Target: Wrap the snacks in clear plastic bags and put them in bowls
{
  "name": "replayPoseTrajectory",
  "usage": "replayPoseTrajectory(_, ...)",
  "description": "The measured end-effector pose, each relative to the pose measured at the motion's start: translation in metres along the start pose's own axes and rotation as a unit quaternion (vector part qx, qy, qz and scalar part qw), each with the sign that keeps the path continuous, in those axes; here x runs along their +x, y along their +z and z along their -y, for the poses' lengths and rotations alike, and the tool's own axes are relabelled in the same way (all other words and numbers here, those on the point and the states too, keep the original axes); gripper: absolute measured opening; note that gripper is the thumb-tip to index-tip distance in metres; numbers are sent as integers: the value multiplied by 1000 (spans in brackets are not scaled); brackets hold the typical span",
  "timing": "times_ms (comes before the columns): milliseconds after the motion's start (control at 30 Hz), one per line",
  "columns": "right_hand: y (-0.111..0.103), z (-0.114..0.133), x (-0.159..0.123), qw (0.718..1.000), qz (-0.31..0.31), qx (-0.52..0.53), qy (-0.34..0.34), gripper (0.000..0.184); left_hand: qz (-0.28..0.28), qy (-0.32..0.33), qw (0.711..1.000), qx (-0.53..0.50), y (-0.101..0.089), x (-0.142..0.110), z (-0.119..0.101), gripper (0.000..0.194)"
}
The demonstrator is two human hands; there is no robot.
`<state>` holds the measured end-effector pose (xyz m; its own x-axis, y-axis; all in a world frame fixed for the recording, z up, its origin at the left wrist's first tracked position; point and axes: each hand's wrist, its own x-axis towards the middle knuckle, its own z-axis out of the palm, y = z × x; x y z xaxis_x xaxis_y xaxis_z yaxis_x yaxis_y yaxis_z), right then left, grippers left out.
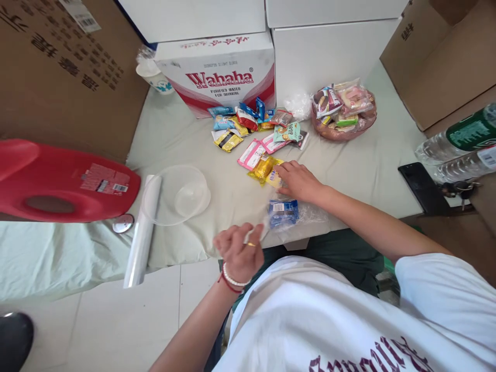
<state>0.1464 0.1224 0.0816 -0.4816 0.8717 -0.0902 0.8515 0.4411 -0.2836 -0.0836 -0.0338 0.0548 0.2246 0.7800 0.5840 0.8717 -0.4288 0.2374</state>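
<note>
My left hand (pixel 241 249), with a ring and a beaded bracelet, is raised over the table's front edge. Its curled fingers pinch what looks like the rim of a clear plastic bag (pixel 310 213); motion blurs them a little. On that bag lies a blue snack packet (pixel 283 213). Farther forward, my right hand (pixel 301 181) has its fingertips on a pale yellow snack packet (pixel 274 178), partly hidden by them. Touching this one are a golden yellow packet (pixel 261 169) and a pink-and-white packet (pixel 251 154). Several more snack packets (pixel 246 120) form a loose pile behind.
A Wahaha carton (pixel 225 77) backs the pile. At right sit a snack-filled bowl (pixel 344 133), a phone (pixel 423 187), keys (pixel 461 190) and plastic bottles (pixel 465 132). At left are a clear plastic bowl (pixel 176 196), a film roll (pixel 142 237) and a red jug (pixel 70 181).
</note>
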Motion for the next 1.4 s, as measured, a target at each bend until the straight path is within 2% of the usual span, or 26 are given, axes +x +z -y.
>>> replayPoseTrajectory(67, 5, 3, 8, 1000, 10, -22, 12, 57, 28, 33, 999, -3, 12, 6, -13, 42)
replayPoseTrajectory(167, 5, -1, 12, 999, 31, -12, 20, 33, 51, -25, 998, -28, 32, 21, -16, 34)
replayPoseTrajectory(267, 4, -8, 11, 998, 55, 20, 3, 22, 37, -76, 989, -120, 40, 31, -10, 36)
replayPoseTrajectory(333, 7, -11, 10, 997, 65, 39, -10, 21, 30, -61, 985, -159, 39, 34, -11, 43)
replayPoseTrajectory(400, 12, -13, 9, 996, 61, 58, -13, 21, 43, -14, 987, -156, 37, 36, -18, 55)
replayPoseTrajectory(467, 15, -14, 10, 996, 54, 76, -12, 20, 83, 14, 989, -125, 35, 37, -29, 62)
replayPoseTrajectory(500, 16, -16, 10, 995, 53, 88, -12, 20, 107, 6, 988, -108, 36, 38, -33, 60)
replayPoseTrajectory(600, 7, -25, 5, 990, 40, 137, -22, 28, 145, -83, 980, -106, 38, 38, -36, 28)
replayPoseTrajectory(667, -7, -31, -10, 985, -15, 167, -37, 31, 132, -166, 962, -173, 40, 36, -28, 11)
replayPoseTrajectory(733, -21, -32, -37, 977, -96, 181, -60, 27, 116, -265, 921, -260, 40, 35, -15, 14)
replayPoseTrajectory(800, -29, -24, -73, 965, -151, 191, -94, 29, 106, -369, 868, -316, 40, 33, -2, 21)
replayPoseTrajectory(867, -24, -10, -112, 960, -156, 190, -132, 41, 94, -446, 828, -326, 40, 29, 10, 27)
replayPoseTrajectory(900, -16, -2, -129, 964, -144, 177, -140, 49, 83, -470, 817, -324, 41, 27, 15, 27)
replayPoseTrajectory(1000, 16, 19, -163, 983, -107, 105, -108, 61, 51, -487, 802, -342, 41, 23, 26, 29)
replayPoseTrajectory(1100, 41, 29, -166, 990, -111, 69, -57, 60, 56, -464, 792, -393, 40, 26, 32, 56)
replayPoseTrajectory(1200, 43, 33, -147, 989, -117, 78, -54, 66, 74, -455, 783, -419, 39, 37, 32, 66)
replayPoseTrajectory(1233, 40, 33, -139, 989, -112, 79, -53, 66, 78, -459, 785, -408, 39, 42, 31, 66)
replayPoseTrajectory(1300, 34, 35, -123, 992, -85, 79, -45, 59, 101, -462, 809, -349, 42, 50, 30, 63)
replayPoseTrajectory(1400, 29, 34, -105, 994, -23, 86, -68, 29, 171, -434, 852, -237, 46, 55, 29, 40)
